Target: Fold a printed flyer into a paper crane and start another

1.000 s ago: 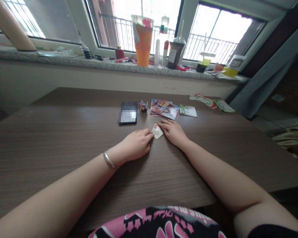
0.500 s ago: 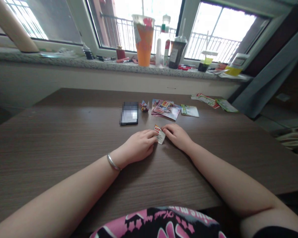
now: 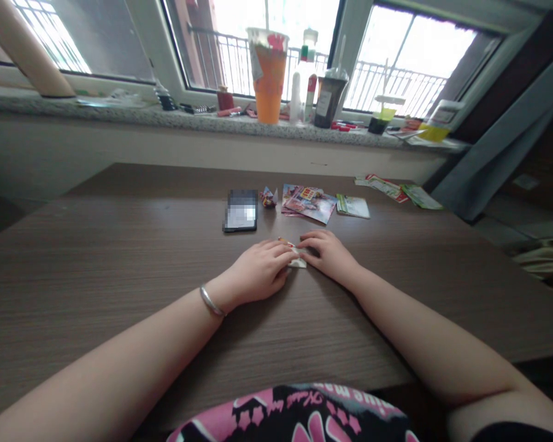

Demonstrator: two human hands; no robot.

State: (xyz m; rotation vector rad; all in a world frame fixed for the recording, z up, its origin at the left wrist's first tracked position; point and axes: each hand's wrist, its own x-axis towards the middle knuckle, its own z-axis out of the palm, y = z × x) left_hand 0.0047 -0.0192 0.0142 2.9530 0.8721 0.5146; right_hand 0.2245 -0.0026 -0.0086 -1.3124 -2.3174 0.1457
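A small piece of printed paper (image 3: 298, 263), pale with a bit of red and orange, lies on the brown table in front of me. My left hand (image 3: 263, 265), with a silver bangle at the wrist, holds the paper down under its fingers and covers most of it. Close by on the right, my right hand (image 3: 328, 252) has its thumb and forefinger apart, the tips at the paper's right edge. Beyond my hands stands a small folded paper piece (image 3: 269, 197), beside a stack of colourful printed sheets (image 3: 311, 204).
A dark tablet-like device (image 3: 241, 210) with a blurred screen lies behind my left hand. Further right are a small pad of cards (image 3: 352, 206) and several printed strips (image 3: 387, 187). The windowsill (image 3: 203, 121) holds an orange drink cup (image 3: 270, 77), bottles and a dark cup (image 3: 330, 98).
The paper has turned and now lies flatter, more of it under my left fingers. My right thumb and forefinger have spread from their pinch at its edge.
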